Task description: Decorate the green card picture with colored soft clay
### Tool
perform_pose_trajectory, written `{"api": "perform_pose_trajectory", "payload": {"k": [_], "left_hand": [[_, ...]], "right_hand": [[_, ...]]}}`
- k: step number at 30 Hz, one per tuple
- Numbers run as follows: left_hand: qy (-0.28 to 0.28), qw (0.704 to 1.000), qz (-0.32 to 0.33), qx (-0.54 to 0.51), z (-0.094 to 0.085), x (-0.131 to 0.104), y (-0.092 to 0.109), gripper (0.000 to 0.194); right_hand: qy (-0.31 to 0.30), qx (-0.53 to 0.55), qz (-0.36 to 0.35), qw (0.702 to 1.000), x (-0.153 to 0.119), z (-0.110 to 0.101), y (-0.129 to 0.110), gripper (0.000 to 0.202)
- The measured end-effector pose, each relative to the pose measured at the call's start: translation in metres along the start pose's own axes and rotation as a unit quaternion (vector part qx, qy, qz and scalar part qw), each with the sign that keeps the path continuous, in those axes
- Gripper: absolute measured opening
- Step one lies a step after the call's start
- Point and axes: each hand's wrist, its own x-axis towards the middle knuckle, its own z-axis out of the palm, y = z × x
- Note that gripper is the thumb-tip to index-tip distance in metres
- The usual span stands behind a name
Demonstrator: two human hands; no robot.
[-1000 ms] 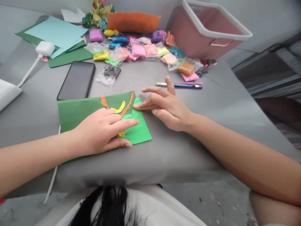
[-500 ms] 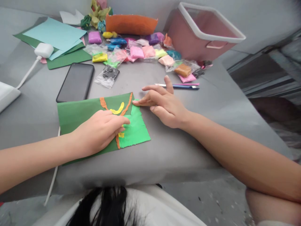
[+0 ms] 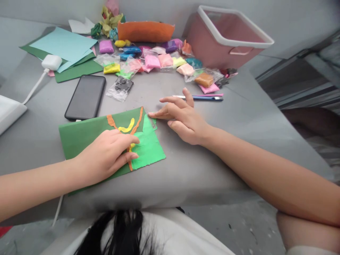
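Note:
A dark green sheet (image 3: 79,136) lies near the table's front edge, with orange strips (image 3: 138,119) and a yellow curved strip (image 3: 127,126) on it. Bright green clay (image 3: 148,148) is spread over its right end and reaches past the sheet's edge. My left hand (image 3: 108,152) rests on the sheet, its fingers apart at the left border of the clay. With fingers spread, my right hand (image 3: 183,117) touches the clay's upper right corner with one fingertip. Neither hand grips anything.
A phone (image 3: 86,96) lies behind the sheet. Farther back are bagged clay packets (image 3: 152,62), coloured papers (image 3: 63,44), an orange piece (image 3: 146,32) and a pink basket (image 3: 212,46). A blue-handled tool (image 3: 208,98) lies beyond my right hand. A white charger (image 3: 51,62) is at left.
The sheet has shifted slightly left and my left hand's thumb and index finger are farther apart. The clay's upper right corner now sticks out beside my right fingertip.

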Motion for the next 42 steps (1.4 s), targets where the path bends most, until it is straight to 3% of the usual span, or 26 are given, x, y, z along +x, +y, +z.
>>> {"api": "perform_pose_trajectory", "payload": {"k": [10,14,17,25,29,34,38,42], "left_hand": [[0.003,1.0,-0.017,-0.012,0.0,-0.006,0.0,0.024],[-0.012,1.0,-0.018,-0.016,-0.002,-0.007,0.001,0.026],[-0.013,0.999,-0.026,-0.025,-0.002,-0.008,0.002,0.026],[-0.012,0.999,-0.025,-0.023,-0.001,-0.007,0.003,0.024],[-0.009,1.0,-0.015,-0.01,-0.002,-0.007,0.003,0.023],[-0.012,1.0,-0.019,0.001,-0.003,-0.009,0.003,0.024],[-0.017,0.999,-0.027,-0.003,-0.005,-0.011,0.003,0.023],[-0.024,0.999,-0.025,-0.014,-0.005,-0.008,0.004,0.023]], "right_hand": [[0.005,0.137,-0.038,0.99,-0.002,-0.014,0.001,0.043],[0.004,0.171,-0.094,0.981,-0.004,-0.014,0.004,0.042],[-0.012,0.169,-0.131,0.977,-0.006,-0.014,0.004,0.038],[-0.035,0.091,-0.13,0.987,-0.01,-0.011,0.002,0.042],[-0.006,0.102,-0.126,0.987,-0.01,-0.012,0.001,0.045],[0.03,0.152,-0.072,0.985,-0.009,-0.017,-0.002,0.049],[0.046,0.164,-0.067,0.983,-0.008,-0.016,-0.004,0.043],[0.153,0.193,-0.011,0.969,-0.01,-0.006,-0.003,0.03]]}}
